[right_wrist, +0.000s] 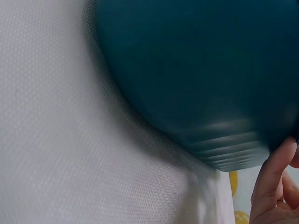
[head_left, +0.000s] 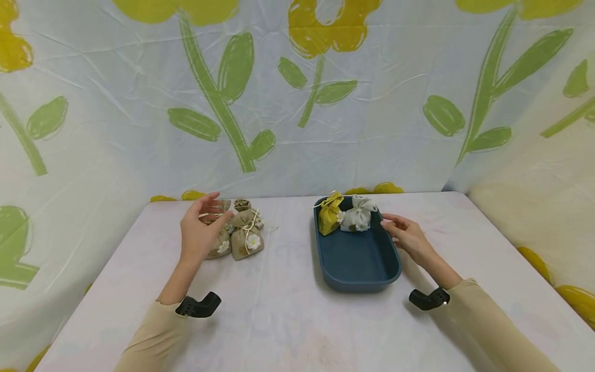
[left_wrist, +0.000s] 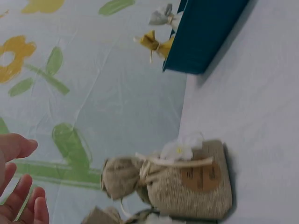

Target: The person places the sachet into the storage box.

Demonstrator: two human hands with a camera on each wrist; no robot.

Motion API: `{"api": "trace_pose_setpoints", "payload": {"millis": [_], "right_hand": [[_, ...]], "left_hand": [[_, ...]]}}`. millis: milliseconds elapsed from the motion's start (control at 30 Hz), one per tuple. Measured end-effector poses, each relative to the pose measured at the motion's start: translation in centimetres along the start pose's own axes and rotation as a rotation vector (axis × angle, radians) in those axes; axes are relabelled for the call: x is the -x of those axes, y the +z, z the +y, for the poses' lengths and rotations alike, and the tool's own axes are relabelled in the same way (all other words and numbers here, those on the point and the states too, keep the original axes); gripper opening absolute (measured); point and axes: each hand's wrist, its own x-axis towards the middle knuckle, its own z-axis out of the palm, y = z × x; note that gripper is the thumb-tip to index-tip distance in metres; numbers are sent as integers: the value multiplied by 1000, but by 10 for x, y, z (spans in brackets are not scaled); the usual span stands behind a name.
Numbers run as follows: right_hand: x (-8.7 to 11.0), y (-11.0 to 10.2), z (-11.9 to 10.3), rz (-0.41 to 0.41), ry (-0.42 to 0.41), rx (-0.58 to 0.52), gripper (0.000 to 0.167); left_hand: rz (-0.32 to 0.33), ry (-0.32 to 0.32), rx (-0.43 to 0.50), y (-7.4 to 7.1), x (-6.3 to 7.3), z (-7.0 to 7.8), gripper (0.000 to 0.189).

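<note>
My left hand (head_left: 200, 230) is beside and partly in front of a group of brown drawstring sachets (head_left: 247, 238), thumb and fingers spread apart. In the left wrist view, those fingers hold nothing. One sachet (left_wrist: 187, 191) there has a white flower, a pale cord and a round brown label. My right hand (head_left: 409, 238) holds the right rim of a dark blue rectangular bin (head_left: 360, 283) by its fingertips. The right wrist view shows the bin's outer wall (right_wrist: 196, 84) up close. Inside the bin's far end are a yellow sachet (head_left: 329, 217) and a light grey sachet (head_left: 357, 217).
The bin and the brown sachets stand on a table with a pale cloth (head_left: 288, 310). A flower-printed curtain (head_left: 372, 113) hangs behind the table and along its sides. Each wrist carries a black camera strap mount (head_left: 197, 306).
</note>
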Motion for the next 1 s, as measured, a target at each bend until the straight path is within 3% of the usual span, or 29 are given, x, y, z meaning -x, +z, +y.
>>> {"api": "trace_pose_setpoints", "payload": {"millis": [133, 267, 500, 700, 1000], "right_hand": [[1, -1, 1, 1, -9, -5, 60], [1, -2, 1, 1, -11, -6, 60], [0, -2, 0, 10, 1, 10, 58], [-2, 0, 3, 0, 6, -8, 58], [-2, -1, 1, -19, 9, 32, 58]], "left_hand": [[35, -2, -47, -12, 0, -12, 46], [15, -45, -86, -25, -1, -27, 51], [-129, -175, -161, -40, -2, -45, 64], [-228, -247, -156, -43, 0, -54, 65], [-276, -287, -141, -35, -1, -60, 66]]}}
